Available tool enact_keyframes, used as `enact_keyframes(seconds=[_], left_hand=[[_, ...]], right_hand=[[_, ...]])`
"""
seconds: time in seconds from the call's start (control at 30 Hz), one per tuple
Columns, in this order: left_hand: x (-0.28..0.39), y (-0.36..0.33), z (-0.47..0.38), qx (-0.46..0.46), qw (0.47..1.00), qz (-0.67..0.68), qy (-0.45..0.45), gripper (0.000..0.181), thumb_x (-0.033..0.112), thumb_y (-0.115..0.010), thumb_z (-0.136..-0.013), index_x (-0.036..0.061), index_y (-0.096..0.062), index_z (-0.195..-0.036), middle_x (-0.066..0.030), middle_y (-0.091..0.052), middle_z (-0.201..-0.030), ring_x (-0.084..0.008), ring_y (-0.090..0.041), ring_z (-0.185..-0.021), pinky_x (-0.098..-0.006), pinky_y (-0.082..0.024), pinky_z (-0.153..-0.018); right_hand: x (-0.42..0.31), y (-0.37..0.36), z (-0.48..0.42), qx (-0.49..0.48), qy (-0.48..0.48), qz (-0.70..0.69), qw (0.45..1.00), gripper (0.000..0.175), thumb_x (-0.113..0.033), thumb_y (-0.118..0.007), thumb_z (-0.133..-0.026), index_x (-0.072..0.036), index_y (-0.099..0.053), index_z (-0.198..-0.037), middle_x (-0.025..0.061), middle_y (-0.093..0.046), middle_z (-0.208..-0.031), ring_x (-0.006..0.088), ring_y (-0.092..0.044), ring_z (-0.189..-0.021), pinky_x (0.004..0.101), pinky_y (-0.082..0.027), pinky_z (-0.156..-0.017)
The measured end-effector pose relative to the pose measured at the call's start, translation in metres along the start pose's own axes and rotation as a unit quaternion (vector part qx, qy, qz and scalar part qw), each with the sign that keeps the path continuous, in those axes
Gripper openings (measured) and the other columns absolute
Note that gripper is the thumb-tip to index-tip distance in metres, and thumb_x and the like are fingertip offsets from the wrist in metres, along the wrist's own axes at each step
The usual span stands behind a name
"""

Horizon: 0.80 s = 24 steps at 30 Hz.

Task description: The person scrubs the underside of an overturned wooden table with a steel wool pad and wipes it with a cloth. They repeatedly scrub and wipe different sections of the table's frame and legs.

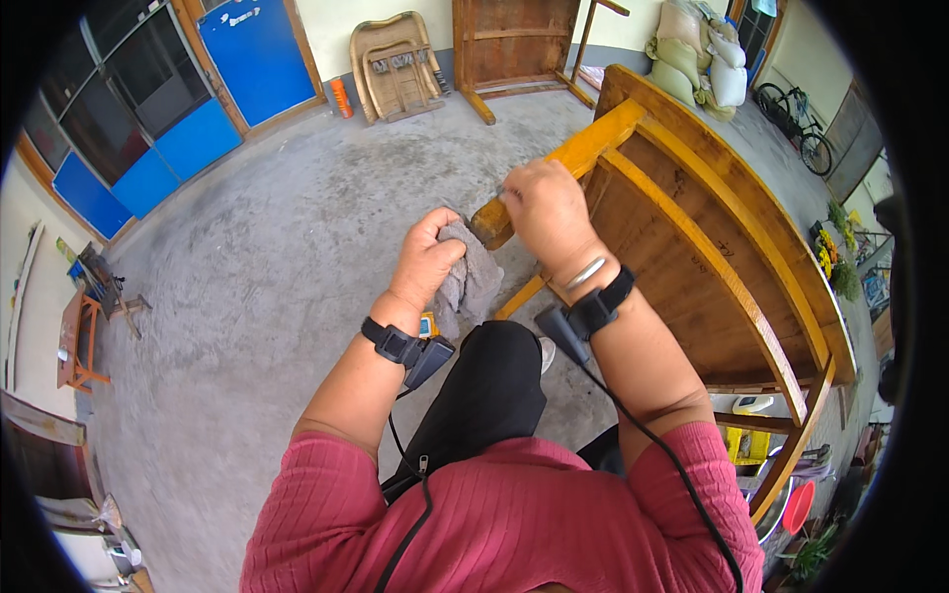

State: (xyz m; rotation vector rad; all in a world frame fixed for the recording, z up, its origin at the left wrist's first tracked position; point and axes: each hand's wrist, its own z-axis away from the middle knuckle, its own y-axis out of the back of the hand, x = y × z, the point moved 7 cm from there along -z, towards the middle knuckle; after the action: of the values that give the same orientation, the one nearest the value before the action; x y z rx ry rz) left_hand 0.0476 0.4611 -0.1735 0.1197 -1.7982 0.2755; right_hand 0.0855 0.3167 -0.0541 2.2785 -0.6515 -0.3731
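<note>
A wooden table point(667, 230) with yellow-brown finish lies tipped on its side, its underside and cross rails towards me. One of its legs point(593, 144) points out across the floor, ending in a worn, darker foot. My left hand point(430, 256) grips a crumpled grey cloth point(474, 278) close to that foot. Over the leg, a little further up, is my right hand point(545, 207) with its fingers curled and blurred; whether it holds the leg or something small is hidden.
Against the back wall stand folded bamboo chairs point(397, 70), an orange can point(341, 98) and another upturned table point(515, 55). Stacked sacks point(697, 63) and a bicycle point(797, 126) are at back right. A red basin point(798, 508) sits right; a small orange bench point(81, 341) stands left.
</note>
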Motion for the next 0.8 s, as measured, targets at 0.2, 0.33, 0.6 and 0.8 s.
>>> enact_keyframes(seconds=[0.2, 0.33, 0.6, 0.8], left_hand=[[0.002, -0.002, 0.001, -0.005, 1.0, 0.009, 0.001, 0.021, -0.001, -0.059, -0.081, 0.0025, -0.066, -0.101, 0.0039, -0.058, -0.085, -0.0062, -0.052, -0.079, -0.0238, -0.044, -0.069], [0.003, -0.001, 0.003, 0.0, 1.0, 0.002, 0.005, 0.021, -0.002, -0.059, -0.081, 0.0021, -0.065, -0.101, 0.0044, -0.058, -0.085, -0.0057, -0.052, -0.079, -0.0238, -0.044, -0.07], [0.006, -0.002, 0.002, 0.008, 1.0, -0.014, -0.016, 0.02, -0.003, -0.058, -0.081, 0.0034, -0.064, -0.098, 0.0056, -0.057, -0.083, -0.005, -0.051, -0.077, -0.0235, -0.044, -0.068], [0.002, 0.001, 0.003, -0.013, 1.0, -0.005, -0.003, 0.029, -0.004, -0.053, -0.079, 0.0061, -0.064, -0.103, 0.0048, -0.057, -0.089, -0.0062, -0.05, -0.078, -0.0232, -0.042, -0.069]], right_hand=[[-0.009, 0.002, 0.012, -0.003, 0.062, -0.061, 0.996, 0.005, -0.013, -0.069, -0.078, -0.009, -0.067, -0.077, 0.0107, -0.066, -0.081, 0.0305, -0.064, -0.087, 0.0427, -0.049, -0.08], [-0.004, 0.007, 0.021, 0.011, 0.009, -0.067, 0.998, 0.004, -0.009, -0.069, -0.08, -0.007, -0.067, -0.079, 0.0127, -0.066, -0.082, 0.0324, -0.062, -0.087, 0.0436, -0.049, -0.082], [0.005, 0.017, 0.021, 0.036, -0.025, -0.071, 0.996, 0.004, -0.006, -0.07, -0.079, -0.005, -0.068, -0.083, 0.0138, -0.065, -0.083, 0.0334, -0.061, -0.087, 0.0435, -0.048, -0.082], [0.01, 0.027, 0.029, 0.013, -0.01, -0.152, 0.988, 0.007, -0.008, -0.073, -0.079, -0.005, -0.071, -0.085, 0.0142, -0.068, -0.086, 0.0351, -0.064, -0.087, 0.0453, -0.051, -0.08]])
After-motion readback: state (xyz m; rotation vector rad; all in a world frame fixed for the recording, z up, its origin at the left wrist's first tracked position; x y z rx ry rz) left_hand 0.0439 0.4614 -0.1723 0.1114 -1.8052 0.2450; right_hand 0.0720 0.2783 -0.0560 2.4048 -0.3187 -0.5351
